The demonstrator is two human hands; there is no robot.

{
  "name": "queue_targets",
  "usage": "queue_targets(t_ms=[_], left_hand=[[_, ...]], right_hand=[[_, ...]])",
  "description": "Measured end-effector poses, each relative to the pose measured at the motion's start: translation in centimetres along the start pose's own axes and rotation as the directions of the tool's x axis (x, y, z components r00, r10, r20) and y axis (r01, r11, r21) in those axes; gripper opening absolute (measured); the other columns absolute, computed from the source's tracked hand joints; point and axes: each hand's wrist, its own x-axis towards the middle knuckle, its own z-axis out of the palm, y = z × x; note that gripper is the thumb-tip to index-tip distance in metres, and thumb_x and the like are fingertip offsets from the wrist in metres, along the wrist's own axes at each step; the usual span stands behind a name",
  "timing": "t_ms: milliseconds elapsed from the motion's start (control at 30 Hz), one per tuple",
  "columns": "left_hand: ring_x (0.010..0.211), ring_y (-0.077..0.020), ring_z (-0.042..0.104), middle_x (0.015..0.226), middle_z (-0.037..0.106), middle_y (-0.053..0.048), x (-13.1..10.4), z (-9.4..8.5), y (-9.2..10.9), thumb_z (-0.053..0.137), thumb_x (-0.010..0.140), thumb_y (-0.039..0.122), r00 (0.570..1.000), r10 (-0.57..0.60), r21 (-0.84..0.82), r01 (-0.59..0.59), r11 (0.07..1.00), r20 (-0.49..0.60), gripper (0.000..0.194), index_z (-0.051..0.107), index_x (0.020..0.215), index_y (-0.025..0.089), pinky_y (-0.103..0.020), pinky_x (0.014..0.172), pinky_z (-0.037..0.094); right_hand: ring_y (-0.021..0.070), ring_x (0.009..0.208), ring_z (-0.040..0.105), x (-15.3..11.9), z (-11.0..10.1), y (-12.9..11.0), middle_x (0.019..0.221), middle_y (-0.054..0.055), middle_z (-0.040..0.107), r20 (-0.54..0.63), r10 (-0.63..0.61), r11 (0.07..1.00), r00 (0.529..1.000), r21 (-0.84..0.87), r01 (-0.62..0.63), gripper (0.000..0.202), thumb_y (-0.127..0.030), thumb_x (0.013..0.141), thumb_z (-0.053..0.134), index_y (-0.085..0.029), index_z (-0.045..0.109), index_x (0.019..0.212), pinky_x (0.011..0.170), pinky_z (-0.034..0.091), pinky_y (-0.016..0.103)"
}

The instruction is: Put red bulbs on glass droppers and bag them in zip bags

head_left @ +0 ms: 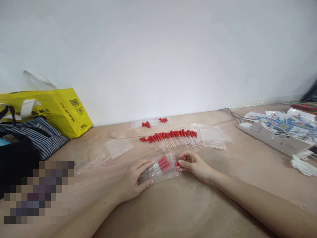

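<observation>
A clear zip bag [158, 177] lies on the table with several red-tipped sticks [164, 163] inside, their red heads toward the right end. My left hand [138, 178] grips the bag's left end, thumb in front and fingers behind. At the bag's right end, my right hand [193, 164] pinches a red-tipped stick [176, 163] by its red head; its thin shaft is hard to make out against the bag. Just beyond the hands, a row of loose red-tipped sticks [170, 134] lies side by side, red heads pointing away from me.
Flat clear bags lie left [119, 147] and right [214, 135]. Near the wall is another bag [155, 123] with red-tipped sticks. A yellow bag [61, 109] and a striped bag [49, 137] stand left; a power strip [267, 137], printed packets [292, 120] and crumpled white tissue [303, 165] lie right.
</observation>
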Motion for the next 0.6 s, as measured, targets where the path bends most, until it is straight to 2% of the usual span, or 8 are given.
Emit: queue_targets(t_ms=[100, 267, 433, 600], left_hand=[[0.113, -0.0235, 0.043, 0.124, 0.048, -0.008, 0.02, -0.07, 0.08, 0.05, 0.077, 0.041, 1.0, -0.005, -0.013, 0.005, 1.0, -0.002, 0.049, 0.043, 0.121, 0.022, -0.041, 0.094, 0.037], [0.112, -0.0246, 0.044, 0.123, 0.048, -0.008, -0.01, -0.14, 0.18, 0.05, 0.077, 0.04, 1.0, -0.007, -0.012, 0.007, 1.0, -0.007, 0.048, 0.043, 0.121, 0.022, -0.043, 0.093, 0.037], [0.112, -0.0241, 0.044, 0.124, 0.047, -0.009, 0.08, -0.07, 0.12, 0.05, 0.077, 0.039, 1.0, 0.001, -0.016, -0.001, 1.0, -0.011, 0.048, 0.043, 0.12, 0.021, -0.042, 0.094, 0.037], [0.112, -0.0241, 0.045, 0.124, 0.048, -0.009, 0.06, -0.12, 0.23, 0.05, 0.077, 0.039, 1.0, -0.009, -0.014, 0.009, 1.0, -0.013, 0.047, 0.043, 0.12, 0.021, -0.041, 0.094, 0.038]], right_hand=[[0.009, 0.051, 0.058, 0.13, 0.32, 0.05, 0.056, -0.005, 0.057, -0.034, -0.024, 0.996, 0.999, -0.081, 0.022, 0.042, -0.036, 0.05, 0.075, -0.016, 0.045, 0.071, 0.05, 0.047, 0.021], [0.005, 0.033, 0.047, 0.31, 0.77, 0.23, 0.046, -0.007, 0.053, -0.003, 0.02, 0.954, 1.0, -0.299, -0.02, 0.033, -0.038, 0.057, 0.068, -0.014, 0.051, 0.072, 0.031, 0.034, 0.014], [0.0014, 0.027, 0.039, 0.4, 0.72, 0.29, 0.049, -0.007, 0.052, 0.081, 0.026, 0.944, 0.996, -0.331, 0.002, 0.028, -0.036, 0.058, 0.065, -0.014, 0.056, 0.072, 0.026, 0.026, 0.013], [-0.0002, 0.028, 0.034, 0.63, 0.92, 0.3, 0.049, -0.007, 0.052, 0.107, 0.001, 0.927, 0.994, -0.373, 0.039, 0.018, -0.029, 0.059, 0.063, -0.013, 0.06, 0.068, 0.026, 0.027, 0.012]])
